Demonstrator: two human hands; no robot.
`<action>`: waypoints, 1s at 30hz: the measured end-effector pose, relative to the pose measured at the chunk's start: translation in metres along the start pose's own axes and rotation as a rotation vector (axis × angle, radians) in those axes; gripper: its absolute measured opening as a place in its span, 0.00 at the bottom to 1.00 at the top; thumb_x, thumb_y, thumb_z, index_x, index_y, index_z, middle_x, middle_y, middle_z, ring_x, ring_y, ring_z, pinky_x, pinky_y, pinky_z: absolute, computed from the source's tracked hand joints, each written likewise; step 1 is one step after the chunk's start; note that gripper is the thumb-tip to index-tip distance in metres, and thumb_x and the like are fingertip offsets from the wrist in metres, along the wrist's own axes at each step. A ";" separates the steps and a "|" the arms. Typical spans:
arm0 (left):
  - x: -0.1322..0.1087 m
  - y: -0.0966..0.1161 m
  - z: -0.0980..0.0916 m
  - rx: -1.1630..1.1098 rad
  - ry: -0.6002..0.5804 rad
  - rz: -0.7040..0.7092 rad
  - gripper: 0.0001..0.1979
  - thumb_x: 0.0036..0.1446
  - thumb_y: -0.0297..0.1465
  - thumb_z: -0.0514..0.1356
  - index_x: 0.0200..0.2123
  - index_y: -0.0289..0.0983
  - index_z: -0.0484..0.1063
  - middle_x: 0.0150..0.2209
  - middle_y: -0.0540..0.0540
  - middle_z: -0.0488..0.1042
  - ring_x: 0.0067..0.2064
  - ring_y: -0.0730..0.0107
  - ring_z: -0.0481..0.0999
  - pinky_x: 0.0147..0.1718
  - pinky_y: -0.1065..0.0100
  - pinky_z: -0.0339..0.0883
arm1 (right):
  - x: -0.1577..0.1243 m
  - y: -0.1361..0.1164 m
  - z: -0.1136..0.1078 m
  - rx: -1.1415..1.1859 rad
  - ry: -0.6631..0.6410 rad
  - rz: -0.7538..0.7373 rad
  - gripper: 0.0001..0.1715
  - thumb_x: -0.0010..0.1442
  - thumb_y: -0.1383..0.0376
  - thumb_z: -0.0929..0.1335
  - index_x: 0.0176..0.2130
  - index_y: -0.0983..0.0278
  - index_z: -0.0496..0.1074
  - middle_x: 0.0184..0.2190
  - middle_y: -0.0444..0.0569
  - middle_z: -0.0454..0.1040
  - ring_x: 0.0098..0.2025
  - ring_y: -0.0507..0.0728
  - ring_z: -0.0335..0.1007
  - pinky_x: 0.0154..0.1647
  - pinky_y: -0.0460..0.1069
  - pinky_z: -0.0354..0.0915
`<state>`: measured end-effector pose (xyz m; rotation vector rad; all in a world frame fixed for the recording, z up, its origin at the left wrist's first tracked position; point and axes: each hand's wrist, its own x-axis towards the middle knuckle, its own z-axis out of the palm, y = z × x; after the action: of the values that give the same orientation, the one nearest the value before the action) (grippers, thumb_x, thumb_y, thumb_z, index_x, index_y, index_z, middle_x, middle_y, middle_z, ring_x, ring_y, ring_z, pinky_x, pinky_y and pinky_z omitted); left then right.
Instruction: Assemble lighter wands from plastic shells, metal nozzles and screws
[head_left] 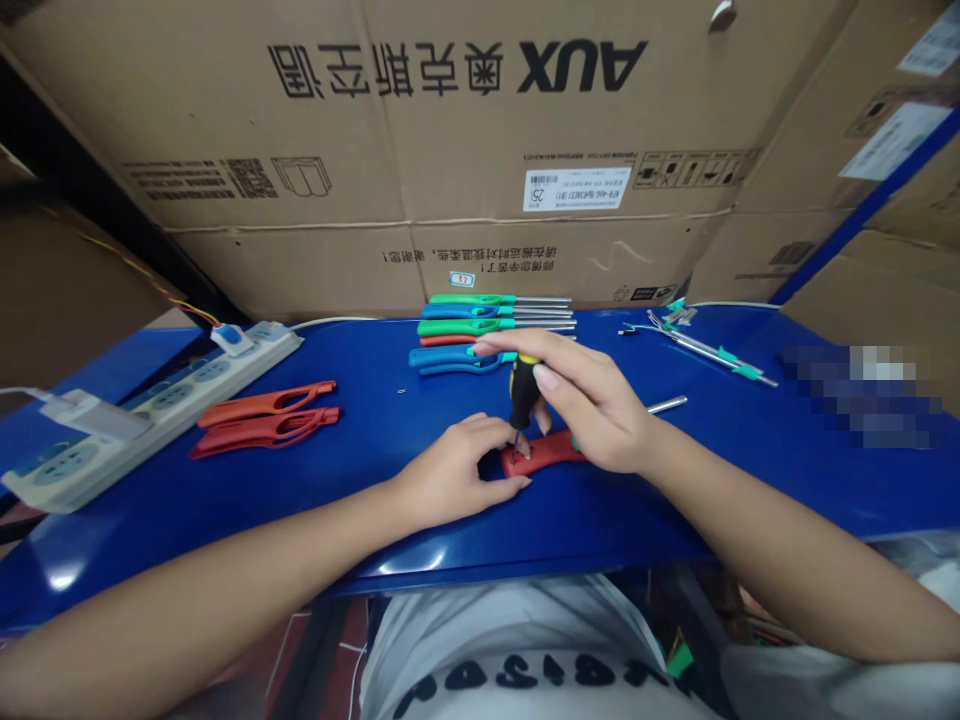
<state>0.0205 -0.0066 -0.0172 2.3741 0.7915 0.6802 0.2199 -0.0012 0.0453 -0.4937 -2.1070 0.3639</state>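
A red lighter body (551, 452) lies on the blue table, with a metal tube (667, 405) sticking out to its right. My left hand (465, 470) holds its left end between thumb and fingers. My right hand (589, 400) grips a black and yellow screwdriver (523, 395) that stands nearly upright, its tip at the left end of the red body. The right hand hides part of the body and tube. Behind the hands, several green, blue and red lighters (457, 327) lie in a stack, metal tubes pointing right.
Two red-orange casings (266, 430) lie at left, beside a white power strip (187, 395) with plugs in it. Tiny metal pieces (401, 391) sit near the middle. Loose tubes with green parts (720, 355) lie at back right. A large cardboard sheet (450, 140) stands behind.
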 end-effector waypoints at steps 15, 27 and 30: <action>0.003 0.014 -0.037 0.253 -0.147 -0.127 0.22 0.51 0.23 0.64 0.50 0.39 0.70 0.46 0.45 0.76 0.48 0.57 0.75 0.48 0.59 0.71 | 0.005 0.021 -0.074 -0.644 0.503 0.203 0.11 0.61 0.57 0.72 0.33 0.61 0.72 0.30 0.47 0.74 0.30 0.55 0.67 0.34 0.51 0.63; 0.007 -0.025 -0.063 0.467 -0.053 0.041 0.17 0.68 0.25 0.51 0.58 0.36 0.67 0.52 0.36 0.69 0.54 0.55 0.69 0.55 0.53 0.69 | -0.026 0.083 -0.132 -0.995 -0.273 1.076 0.10 0.57 0.65 0.68 0.41 0.63 0.74 0.41 0.59 0.76 0.43 0.67 0.75 0.38 0.55 0.67; 0.009 -0.028 -0.074 0.508 -0.005 0.096 0.18 0.68 0.25 0.51 0.59 0.38 0.67 0.53 0.36 0.69 0.55 0.54 0.69 0.55 0.51 0.69 | -0.033 0.087 -0.129 -0.899 -0.488 1.192 0.16 0.50 0.70 0.70 0.41 0.62 0.74 0.34 0.55 0.77 0.34 0.63 0.76 0.31 0.52 0.67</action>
<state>-0.0289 0.0426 0.0219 2.8827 0.9407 0.5591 0.3626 0.0682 0.0540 -2.4024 -2.0967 0.1515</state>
